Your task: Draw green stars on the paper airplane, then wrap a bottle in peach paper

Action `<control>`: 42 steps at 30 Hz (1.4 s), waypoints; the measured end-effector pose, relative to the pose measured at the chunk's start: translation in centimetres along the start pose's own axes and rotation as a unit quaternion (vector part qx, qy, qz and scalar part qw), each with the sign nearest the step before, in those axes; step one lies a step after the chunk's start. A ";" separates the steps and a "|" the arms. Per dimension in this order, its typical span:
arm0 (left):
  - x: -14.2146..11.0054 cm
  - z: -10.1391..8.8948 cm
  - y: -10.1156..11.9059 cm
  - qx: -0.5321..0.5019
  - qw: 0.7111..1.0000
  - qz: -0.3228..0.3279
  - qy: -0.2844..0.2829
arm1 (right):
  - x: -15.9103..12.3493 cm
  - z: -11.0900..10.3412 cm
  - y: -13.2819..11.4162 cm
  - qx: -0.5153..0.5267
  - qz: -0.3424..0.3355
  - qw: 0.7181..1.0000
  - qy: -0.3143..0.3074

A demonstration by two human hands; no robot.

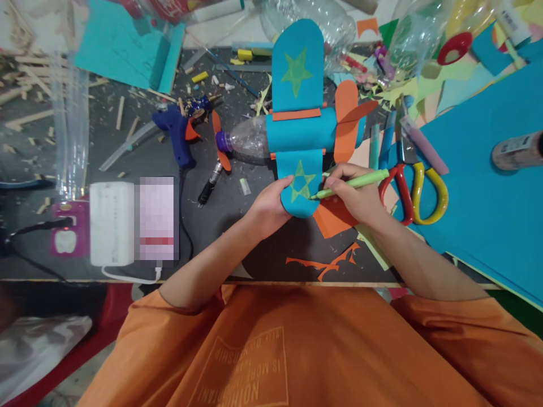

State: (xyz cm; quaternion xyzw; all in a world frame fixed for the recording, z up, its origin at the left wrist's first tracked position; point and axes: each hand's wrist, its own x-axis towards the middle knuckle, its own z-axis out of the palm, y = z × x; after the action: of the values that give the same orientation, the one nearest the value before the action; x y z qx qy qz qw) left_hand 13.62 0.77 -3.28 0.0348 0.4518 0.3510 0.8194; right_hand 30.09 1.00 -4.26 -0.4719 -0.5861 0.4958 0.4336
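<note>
A toy airplane [303, 131] made from a plastic bottle wrapped in blue paper lies in front of me. It has an orange propeller at the purple cap and orange tail pieces. My left hand [271, 208] grips the edge of its near wing [288, 198], thumb on top and fingers underneath. In my right hand [354, 195] is a light green marker [360, 182], its tip touching the near wing beside a green star. That star's middle is still blue, while the star [297, 72] on the far wing is filled in green.
Left of the plane lie a blue glue gun [176, 133], a white power bank [111, 223] and a blurred-out phone [156, 217]. Red and yellow scissors [413, 192] rest on the right by a large blue sheet [479, 186]. Orange paper scraps [335, 265] lie near the front edge; plastic bottles [314, 22] stand behind.
</note>
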 end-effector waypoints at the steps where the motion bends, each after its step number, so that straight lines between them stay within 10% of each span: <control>1: 0.0 0.0 0.0 -0.001 1.000 0.000 -0.002 | 0.0 0.0 0.0 -0.002 0.000 1.000 0.000; 42: 0.1 -0.1 0.0 -0.002 1.000 -0.001 0.010 | 0.2 0.2 -0.2 -0.008 0.019 0.999 0.039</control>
State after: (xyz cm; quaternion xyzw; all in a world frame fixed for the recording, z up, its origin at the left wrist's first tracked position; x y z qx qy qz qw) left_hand 13.61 0.82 -3.40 0.0288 0.4588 0.3514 0.8156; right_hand 29.85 1.17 -4.12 -0.5055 -0.5640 0.4803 0.4425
